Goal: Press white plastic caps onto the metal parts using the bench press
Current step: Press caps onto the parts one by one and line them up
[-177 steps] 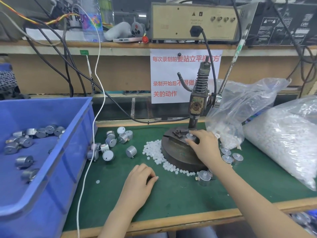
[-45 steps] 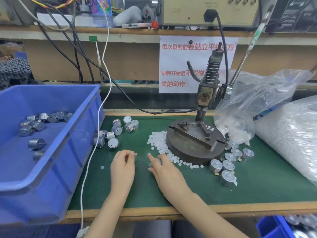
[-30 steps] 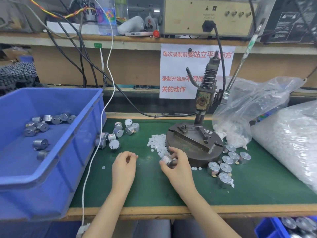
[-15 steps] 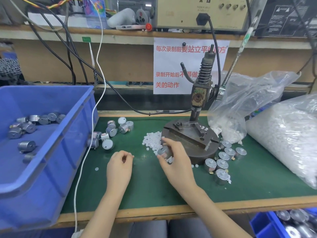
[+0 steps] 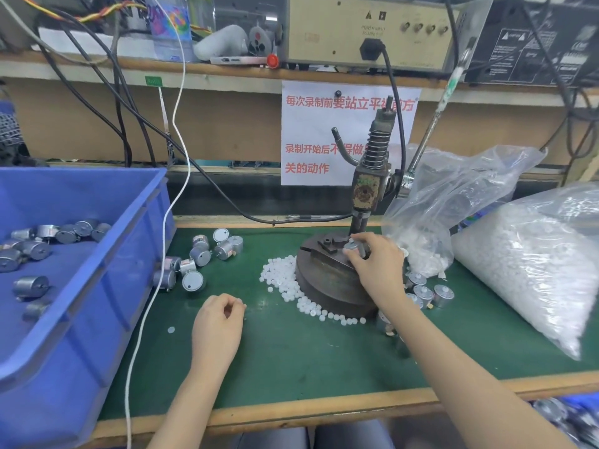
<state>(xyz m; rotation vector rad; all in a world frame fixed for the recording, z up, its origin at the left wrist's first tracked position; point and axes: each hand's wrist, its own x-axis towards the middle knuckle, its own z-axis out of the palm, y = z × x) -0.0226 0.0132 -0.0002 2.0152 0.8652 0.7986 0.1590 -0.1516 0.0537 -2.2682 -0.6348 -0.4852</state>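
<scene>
Green matting is covering the table [image 5: 308,351] that is carrying the work station. At its centre, one metal part [image 5: 351,246] is sitting on the fixture block on top of the round base [image 5: 327,286] of the bench press [image 5: 368,192], just under the ram. The right hand [image 5: 377,267] is gripping this part from above, and its curled fingers are hiding whether a cap is already on the shaft. The left hand [image 5: 217,325] is resting on the matting nearer the front edge, fingers curling toward the thumb; whether it is pinching a cap cannot be told.

Judged from this layout, the operator is loading the part into the fixture. The next move is calling for the following:
1. Seating the part square under the ram.
2. Releasing it and clearing the fingers from the fixture.
3. Reaching for the lever [image 5: 432,131] slanting up at the right of the press column.

Loose white caps [image 5: 285,283] are lying against the left side of the base. Further left, other metal parts [image 5: 201,257] are lying beside the blue bin [image 5: 107,286]. Just right of the base, more parts [image 5: 424,291] are standing upright, near two clear bags [image 5: 534,264] of caps.
</scene>
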